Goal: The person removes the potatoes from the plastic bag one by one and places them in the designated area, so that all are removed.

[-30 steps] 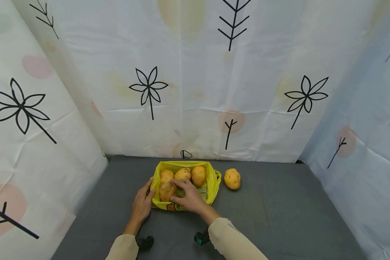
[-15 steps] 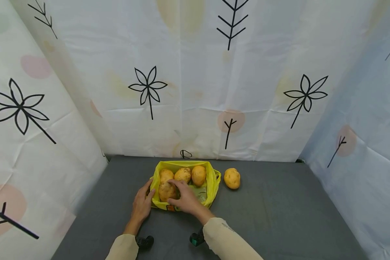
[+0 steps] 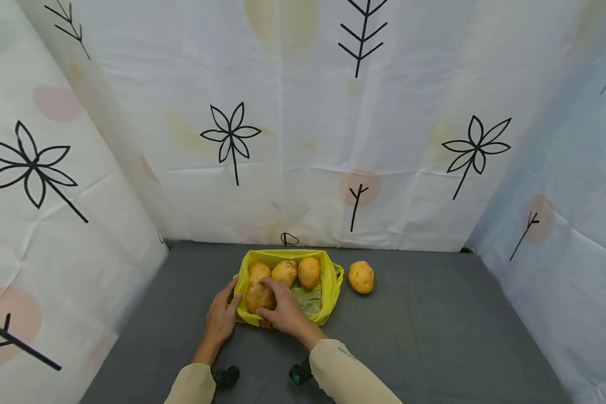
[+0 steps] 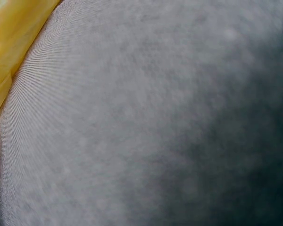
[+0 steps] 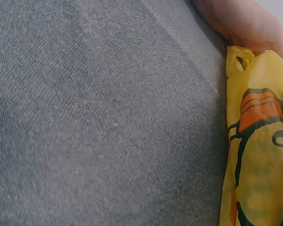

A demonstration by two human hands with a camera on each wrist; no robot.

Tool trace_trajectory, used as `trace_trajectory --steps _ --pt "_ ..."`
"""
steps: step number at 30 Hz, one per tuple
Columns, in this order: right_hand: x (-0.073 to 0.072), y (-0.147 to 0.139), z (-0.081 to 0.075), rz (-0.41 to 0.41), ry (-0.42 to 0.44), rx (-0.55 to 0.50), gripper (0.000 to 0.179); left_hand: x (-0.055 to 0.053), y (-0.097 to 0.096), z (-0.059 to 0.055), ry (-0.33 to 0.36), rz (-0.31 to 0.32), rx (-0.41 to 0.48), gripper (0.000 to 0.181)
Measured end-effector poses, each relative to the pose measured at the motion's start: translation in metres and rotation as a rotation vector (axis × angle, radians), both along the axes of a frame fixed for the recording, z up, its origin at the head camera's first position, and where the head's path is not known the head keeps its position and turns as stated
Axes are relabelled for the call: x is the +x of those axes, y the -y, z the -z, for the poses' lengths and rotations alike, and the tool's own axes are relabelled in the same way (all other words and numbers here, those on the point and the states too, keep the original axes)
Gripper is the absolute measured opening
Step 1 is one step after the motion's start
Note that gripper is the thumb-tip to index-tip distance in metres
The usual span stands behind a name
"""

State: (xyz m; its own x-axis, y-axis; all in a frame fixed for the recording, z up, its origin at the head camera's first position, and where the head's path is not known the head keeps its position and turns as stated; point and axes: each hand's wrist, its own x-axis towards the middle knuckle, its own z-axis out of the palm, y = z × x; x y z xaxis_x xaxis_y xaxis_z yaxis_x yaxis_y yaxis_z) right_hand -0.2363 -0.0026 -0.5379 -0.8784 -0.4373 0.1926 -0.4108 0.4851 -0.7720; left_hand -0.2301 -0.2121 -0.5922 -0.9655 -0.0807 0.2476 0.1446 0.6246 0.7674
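Note:
A yellow plastic bag (image 3: 331, 303) lies mouth up on the table in the head view, its rim spread wide. Several potatoes sit inside; two stand along the back, a potato (image 3: 284, 272) and a rounder potato (image 3: 309, 273). My left hand (image 3: 221, 317) holds the bag's left side, thumb and index finger spread at the rim. My right hand (image 3: 285, 310) reaches over the front rim and grips the front left potato (image 3: 256, 298), thumb at its near side and fingers at its far side. The right wrist view shows the bag's printed front (image 5: 262, 141).
One loose potato (image 3: 361, 277) rests on the grey table (image 3: 424, 325) to the right of the bag. Behind stands a white patterned curtain (image 3: 303, 140), with more fabric at both sides. Cream sleeves (image 3: 350, 370) and dark wrist devices show at the front.
My right hand has shifted left, further around the front left potato, and that potato has moved slightly left. The left hand and bag have stayed in place.

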Motion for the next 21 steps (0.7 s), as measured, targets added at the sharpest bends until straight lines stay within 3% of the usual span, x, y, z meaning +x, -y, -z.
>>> trace_trajectory --steps 8,21 --pt "0.000 -0.008 0.001 -0.020 -0.007 -0.029 0.063 0.000 0.000 0.001 -0.014 0.004 0.006 0.049" --pt "0.002 -0.032 -0.017 -0.044 -0.013 -0.127 0.063 0.001 0.000 0.000 -0.005 0.005 0.011 0.050"
